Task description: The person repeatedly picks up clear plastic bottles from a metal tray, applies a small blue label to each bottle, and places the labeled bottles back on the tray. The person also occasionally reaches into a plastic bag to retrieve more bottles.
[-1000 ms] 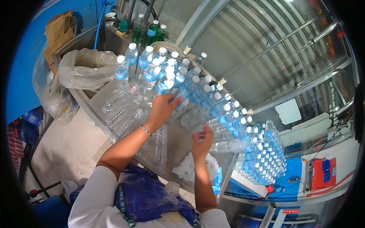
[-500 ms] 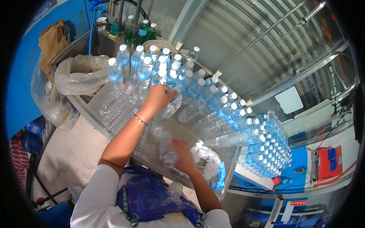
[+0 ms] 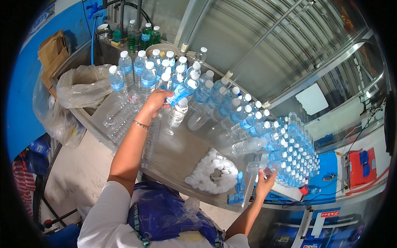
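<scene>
A lettered blue label (image 3: 177, 95) is held by the left hand (image 3: 156, 101); a clear bottle (image 3: 254, 167), by the right hand (image 3: 265, 182) near the worktop's (image 3: 182, 144) right edge.

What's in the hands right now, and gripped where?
Left hand: blue-and-white label, pinched by the end nearest the hand. Right hand: clear plastic bottle, fingers on its side; exact spot along it can't be told.
</scene>
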`<state>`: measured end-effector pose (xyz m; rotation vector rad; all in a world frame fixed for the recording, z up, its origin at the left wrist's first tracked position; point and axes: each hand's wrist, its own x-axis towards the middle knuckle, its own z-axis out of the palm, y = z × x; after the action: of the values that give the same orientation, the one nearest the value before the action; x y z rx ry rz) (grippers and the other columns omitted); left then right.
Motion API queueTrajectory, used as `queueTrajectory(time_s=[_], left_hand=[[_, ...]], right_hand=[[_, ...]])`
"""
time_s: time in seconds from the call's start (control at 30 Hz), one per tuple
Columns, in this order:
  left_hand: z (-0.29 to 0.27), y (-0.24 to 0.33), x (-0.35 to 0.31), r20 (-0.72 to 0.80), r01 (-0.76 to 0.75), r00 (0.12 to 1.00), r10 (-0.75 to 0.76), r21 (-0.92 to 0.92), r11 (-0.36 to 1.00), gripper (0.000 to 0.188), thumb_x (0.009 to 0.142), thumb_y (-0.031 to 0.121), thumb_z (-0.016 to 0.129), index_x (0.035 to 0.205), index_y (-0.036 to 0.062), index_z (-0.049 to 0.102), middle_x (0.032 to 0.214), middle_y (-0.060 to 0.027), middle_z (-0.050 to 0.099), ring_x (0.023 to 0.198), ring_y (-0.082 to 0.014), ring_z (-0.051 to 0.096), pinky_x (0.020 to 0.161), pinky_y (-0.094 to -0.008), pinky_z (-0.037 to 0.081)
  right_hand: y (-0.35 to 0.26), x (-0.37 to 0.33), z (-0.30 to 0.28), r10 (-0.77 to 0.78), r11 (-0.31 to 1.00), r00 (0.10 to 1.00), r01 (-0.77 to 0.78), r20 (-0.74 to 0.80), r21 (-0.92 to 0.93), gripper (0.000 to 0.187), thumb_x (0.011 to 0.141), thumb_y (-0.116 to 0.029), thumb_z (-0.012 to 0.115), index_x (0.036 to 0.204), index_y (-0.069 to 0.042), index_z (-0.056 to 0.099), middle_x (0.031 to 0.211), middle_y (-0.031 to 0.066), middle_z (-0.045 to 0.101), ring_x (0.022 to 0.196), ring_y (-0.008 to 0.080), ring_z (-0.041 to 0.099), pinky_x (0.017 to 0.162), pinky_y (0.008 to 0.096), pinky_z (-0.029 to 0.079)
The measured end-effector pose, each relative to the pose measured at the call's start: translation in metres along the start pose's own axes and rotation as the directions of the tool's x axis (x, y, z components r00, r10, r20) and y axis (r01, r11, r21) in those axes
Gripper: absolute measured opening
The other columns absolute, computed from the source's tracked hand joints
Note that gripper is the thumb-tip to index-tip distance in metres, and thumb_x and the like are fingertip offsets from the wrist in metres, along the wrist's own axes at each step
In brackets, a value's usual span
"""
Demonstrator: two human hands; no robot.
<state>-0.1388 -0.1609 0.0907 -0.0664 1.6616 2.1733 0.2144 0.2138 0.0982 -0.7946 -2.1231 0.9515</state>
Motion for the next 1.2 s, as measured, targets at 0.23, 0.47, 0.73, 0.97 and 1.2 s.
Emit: queueTrajectory(time_s=[0.23,0.47,0.73,0.97,1.2], left_hand=[[0.014,0.007,-0.013,0.059,-0.229,0.973,0.223,0.338,0.913,0.027,0.084,0.021,0.071,0.100,-0.0004,0.070,0.089,-0.0050,0.069,0.077,-0.0119,0.061,0.073,-0.0272,0.049],[0.029,0.006,-0.041,0.186,-0.501,0.833,0.521,0.652,0.569,0.042,0.075,0.019,0.078,0.111,0.0014,0.067,0.101,-0.0172,0.071,0.093,-0.0281,0.069,0.083,-0.0350,0.051],[0.024,-0.024,-0.034,0.155,-0.553,0.795,0.586,0.580,0.598,0.063,0.070,0.025,0.085,0.124,0.0067,0.058,0.111,-0.0135,0.068,0.100,-0.0258,0.065,0.088,-0.0358,0.050],[0.021,-0.039,-0.026,0.088,-0.416,0.896,0.435,0.505,0.756,0.072,0.064,0.022,0.090,0.127,0.0074,0.056,0.110,-0.0082,0.067,0.101,-0.0204,0.061,0.093,-0.0344,0.047],[0.027,-0.058,-0.018,0.096,-0.562,0.821,0.562,0.300,0.770,0.100,0.065,0.015,0.089,0.147,0.0132,0.030,0.133,-0.0126,0.054,0.124,-0.0232,0.051,0.108,-0.0405,0.039]], right_hand=[[0.075,0.036,0.032,0.068,0.995,0.997,-0.070,-0.020,-0.069,0.066,0.084,-0.028,0.076,0.133,0.001,0.044,0.112,0.0219,0.063,0.100,0.0273,0.061,0.089,0.0370,0.047],[0.081,0.058,0.054,0.104,0.989,0.993,-0.110,0.062,0.099,0.063,0.086,-0.031,0.074,0.130,0.003,0.045,0.108,0.0190,0.065,0.093,0.0235,0.061,0.084,0.0343,0.048],[0.083,0.069,0.057,0.064,0.996,0.993,-0.069,0.095,0.055,0.059,0.087,-0.030,0.073,0.131,-0.001,0.046,0.103,0.0158,0.066,0.092,0.0203,0.062,0.082,0.0317,0.048],[0.088,0.073,0.059,0.079,0.994,0.991,-0.087,0.110,0.067,0.060,0.087,-0.030,0.073,0.131,-0.002,0.046,0.105,0.0157,0.065,0.093,0.0219,0.061,0.084,0.0337,0.048],[0.078,0.079,0.068,0.026,0.998,0.986,-0.034,0.167,0.049,0.061,0.086,-0.032,0.074,0.130,-0.001,0.046,0.107,0.0184,0.065,0.096,0.0259,0.062,0.087,0.0362,0.048]])
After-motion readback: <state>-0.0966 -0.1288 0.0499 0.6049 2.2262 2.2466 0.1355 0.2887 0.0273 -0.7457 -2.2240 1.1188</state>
